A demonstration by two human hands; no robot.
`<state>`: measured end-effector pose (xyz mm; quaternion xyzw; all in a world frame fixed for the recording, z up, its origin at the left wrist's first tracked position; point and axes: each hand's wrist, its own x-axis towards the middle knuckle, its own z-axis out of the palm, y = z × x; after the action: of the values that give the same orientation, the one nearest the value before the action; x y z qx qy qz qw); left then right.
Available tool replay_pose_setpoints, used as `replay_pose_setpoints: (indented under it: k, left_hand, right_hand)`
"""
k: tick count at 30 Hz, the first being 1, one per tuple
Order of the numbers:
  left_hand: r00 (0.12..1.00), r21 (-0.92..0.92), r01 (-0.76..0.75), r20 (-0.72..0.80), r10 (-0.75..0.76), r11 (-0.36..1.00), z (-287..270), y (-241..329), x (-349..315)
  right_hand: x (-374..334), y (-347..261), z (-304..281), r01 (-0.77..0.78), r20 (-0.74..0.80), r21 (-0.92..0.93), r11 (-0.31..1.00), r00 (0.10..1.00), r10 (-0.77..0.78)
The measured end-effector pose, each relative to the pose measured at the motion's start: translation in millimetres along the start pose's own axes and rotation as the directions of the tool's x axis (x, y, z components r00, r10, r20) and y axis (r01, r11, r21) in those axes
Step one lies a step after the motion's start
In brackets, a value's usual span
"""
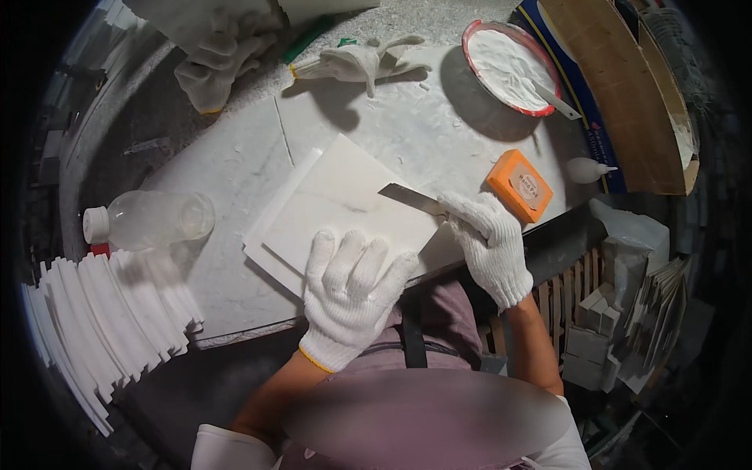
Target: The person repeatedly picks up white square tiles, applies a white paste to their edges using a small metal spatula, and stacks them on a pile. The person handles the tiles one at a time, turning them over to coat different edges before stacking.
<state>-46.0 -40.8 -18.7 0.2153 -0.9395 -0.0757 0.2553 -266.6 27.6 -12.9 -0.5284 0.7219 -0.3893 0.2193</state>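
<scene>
A square white marble-look tile (354,192) lies on top of other white tiles near the front edge of the work surface. My left hand (345,294), in a white knit glove, rests flat on its near side with the fingers apart. My right hand (487,243), gloved too, grips a knife (409,199) with a flat, slant-tipped metal blade; its handle is hidden in the glove. The blade points left across the tile's right corner; I cannot tell whether it touches. Just beyond my right hand sits an orange block (520,186) with a round label.
A red-rimmed bowl (505,66) holds white paste and a flat stick. Beside it stand a cardboard box (627,102) and a small squeeze bottle (589,170). Spare gloves (360,63) lie at the back. To the left are a clear bottle (157,218) and stacked white slabs (117,313).
</scene>
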Motion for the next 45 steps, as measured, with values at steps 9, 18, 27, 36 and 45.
replay_pose_setpoints:
  k: [9, 18, 27, 36, 45]
  left_hand:
    - [0.998, -0.026, -0.015, -0.057, 0.014, 1.0, -1, 1, 12]
    - [0.997, 0.023, -0.012, -0.075, 0.013, 1.0, -4, 4, 10]
    - [0.999, 0.009, -0.003, -0.04, 0.003, 1.0, 0, 2, 5]
    - [0.999, -0.044, 0.004, -0.051, -0.006, 0.999, -2, -1, 1]
    - [0.979, -0.126, 0.135, 0.17, -0.112, 0.983, -19, -11, 28]
  right_hand:
    - [0, -2, 1, -0.082, -0.094, 0.038, 0.996, 0.992, 0.085]
    - [24, 5, -10, 0.011, 0.103, 0.002, 1.0, 0.995, -0.012]
    - [14, 0, -8, -0.022, 0.121, 0.016, 1.0, 0.992, 0.02]
    - [-38, 27, -37, -0.333, 0.161, 0.41, 0.849, 0.943, 0.292]
    - [-125, 39, -16, -0.167, 0.282, 0.939, -0.299, 0.874, 0.395]
